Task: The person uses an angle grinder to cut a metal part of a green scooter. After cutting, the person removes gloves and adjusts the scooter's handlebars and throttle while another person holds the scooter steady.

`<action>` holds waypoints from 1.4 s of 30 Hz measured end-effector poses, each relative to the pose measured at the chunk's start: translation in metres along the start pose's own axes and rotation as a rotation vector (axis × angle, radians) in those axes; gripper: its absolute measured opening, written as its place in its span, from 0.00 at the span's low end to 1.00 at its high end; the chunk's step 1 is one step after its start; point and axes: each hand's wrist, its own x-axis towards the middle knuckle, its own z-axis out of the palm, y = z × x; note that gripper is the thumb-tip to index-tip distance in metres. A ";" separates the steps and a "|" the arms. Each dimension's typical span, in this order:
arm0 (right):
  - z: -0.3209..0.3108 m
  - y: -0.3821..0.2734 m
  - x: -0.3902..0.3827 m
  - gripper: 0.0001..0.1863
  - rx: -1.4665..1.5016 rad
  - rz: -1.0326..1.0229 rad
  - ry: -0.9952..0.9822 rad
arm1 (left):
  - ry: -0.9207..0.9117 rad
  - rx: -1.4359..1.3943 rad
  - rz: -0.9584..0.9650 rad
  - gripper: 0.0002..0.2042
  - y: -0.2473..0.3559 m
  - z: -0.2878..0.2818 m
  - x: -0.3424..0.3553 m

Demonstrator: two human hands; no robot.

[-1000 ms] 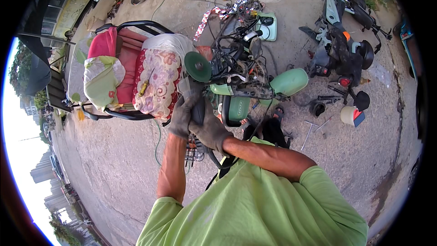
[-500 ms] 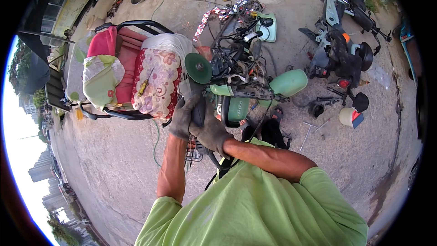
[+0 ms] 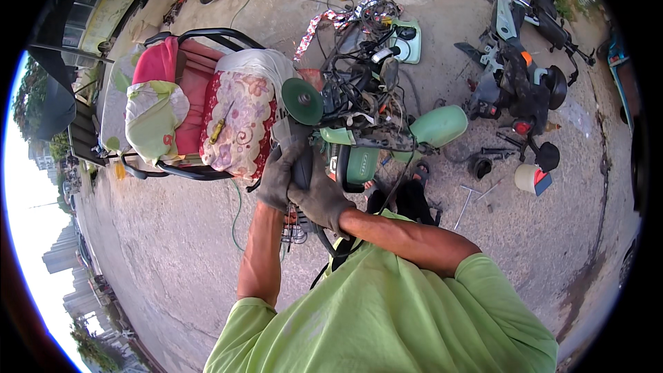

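Grinder hides — partly — behind left hand and right hand.

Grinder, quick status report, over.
Left hand and right hand, gloved, gripping grinder. Green disc at far end. Tangle of cables and parts close by, right.

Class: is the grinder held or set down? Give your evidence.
Held: the gloved left hand and right hand both wrap around the grinder, behind its green disc.

Near the centre of the frame, small pale lettering stands sideways on the dark-green boxy panel, while the small red mark on the pale-green cloth at left is unreadable.
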 end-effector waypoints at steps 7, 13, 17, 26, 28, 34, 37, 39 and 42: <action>-0.002 -0.003 -0.001 0.60 -0.030 0.025 0.004 | 0.034 -0.092 -0.056 0.17 0.004 0.005 0.000; -0.006 -0.026 -0.009 0.57 0.055 0.007 -0.057 | 0.030 -0.141 0.096 0.16 0.014 0.011 -0.020; 0.008 -0.026 -0.006 0.57 -0.045 -0.104 0.001 | -0.050 -0.057 0.177 0.18 0.018 -0.008 -0.022; 0.004 -0.017 -0.007 0.58 -0.014 -0.085 0.049 | -0.079 -0.130 0.093 0.18 0.013 0.008 -0.018; 0.002 -0.015 -0.006 0.58 0.008 -0.075 0.058 | -0.068 -0.100 0.069 0.18 0.009 0.004 -0.011; 0.004 -0.006 -0.002 0.58 0.023 -0.079 0.083 | -0.053 -0.106 0.037 0.18 0.000 0.000 -0.003; 0.007 -0.002 0.001 0.58 0.040 -0.072 0.089 | -0.046 -0.087 0.031 0.18 0.003 0.001 -0.003; 0.008 0.000 0.002 0.58 0.034 -0.045 0.081 | -0.035 -0.065 0.028 0.18 0.006 0.003 -0.004; 0.009 0.001 0.002 0.58 0.045 -0.070 0.089 | -0.006 -0.029 0.019 0.17 0.010 0.007 -0.007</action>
